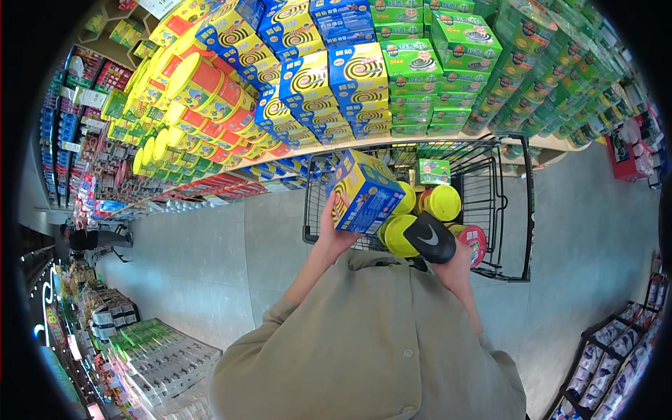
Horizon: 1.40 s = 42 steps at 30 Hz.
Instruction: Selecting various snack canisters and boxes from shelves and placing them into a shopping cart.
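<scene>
My left hand (pixel 336 227) grips the lower left side of a blue-and-yellow mosquito coil box (pixel 367 192), holding it tilted over the shopping cart (pixel 530 210). My right hand (pixel 455 267) is at the lower edge of a smooth black object (pixel 423 238) with a white curved mark; its kind is unclear, and most of my fingers are hidden. Close by are a yellow-lidded tub (pixel 442 203), another yellow-lidded tub (pixel 399 236) partly covered by the black object, and a red-lidded container (pixel 473 241). Farther back in the cart lies a green box (pixel 434 171).
Beyond the cart runs a shelf ledge (pixel 364 143) stacked with blue-and-yellow boxes (pixel 358 77), green boxes (pixel 413 66) and yellow tubs (pixel 199 80). Grey tiled floor (pixel 203 241) surrounds the cart. At far left a person (pixel 84 239) stands by another cart. A goods rack (pixel 602 357) is at lower right.
</scene>
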Tool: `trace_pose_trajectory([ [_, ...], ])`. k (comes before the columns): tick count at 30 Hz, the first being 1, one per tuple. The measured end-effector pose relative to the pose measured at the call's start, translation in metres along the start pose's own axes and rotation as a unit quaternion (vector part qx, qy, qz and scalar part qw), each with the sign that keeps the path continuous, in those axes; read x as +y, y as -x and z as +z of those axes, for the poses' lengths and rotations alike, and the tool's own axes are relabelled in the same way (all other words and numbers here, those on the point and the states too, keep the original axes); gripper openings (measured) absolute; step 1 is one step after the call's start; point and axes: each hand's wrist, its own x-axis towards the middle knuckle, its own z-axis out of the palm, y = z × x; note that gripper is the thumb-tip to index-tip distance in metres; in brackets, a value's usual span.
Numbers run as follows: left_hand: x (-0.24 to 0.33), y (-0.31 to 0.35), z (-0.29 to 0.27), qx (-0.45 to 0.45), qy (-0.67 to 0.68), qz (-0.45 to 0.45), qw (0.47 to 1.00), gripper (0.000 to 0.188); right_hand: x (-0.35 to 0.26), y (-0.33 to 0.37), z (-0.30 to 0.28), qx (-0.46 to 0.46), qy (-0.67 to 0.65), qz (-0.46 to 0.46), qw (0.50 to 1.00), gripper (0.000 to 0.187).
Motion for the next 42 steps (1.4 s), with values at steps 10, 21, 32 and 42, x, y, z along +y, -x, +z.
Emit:
trace_pose_trajectory([
  [10,-0.008,-0.004,0.001,-0.01,0.019,-0.02,1.0,0.068,0.004,0.002,0.017,-0.058,0.064,-0.042,0.995,0.026],
  [21,-0.008,-0.028,-0.022,0.017,-0.103,-0.062,0.993,0.058,0.009,0.007,0.014,-0.032,0.081,-0.004,0.996,0.027],
  [32,-0.033,-0.138,-0.052,0.179,-0.259,-0.155,0.936,0.063,0.021,0.019,0.0,-0.006,0.07,0.07,0.995,0.031],
  [42,-0.035,-0.244,0.016,0.196,-0.544,-0.141,0.804,0.073,0.034,0.038,-0.009,0.058,0.055,0.148,0.986,0.035],
])
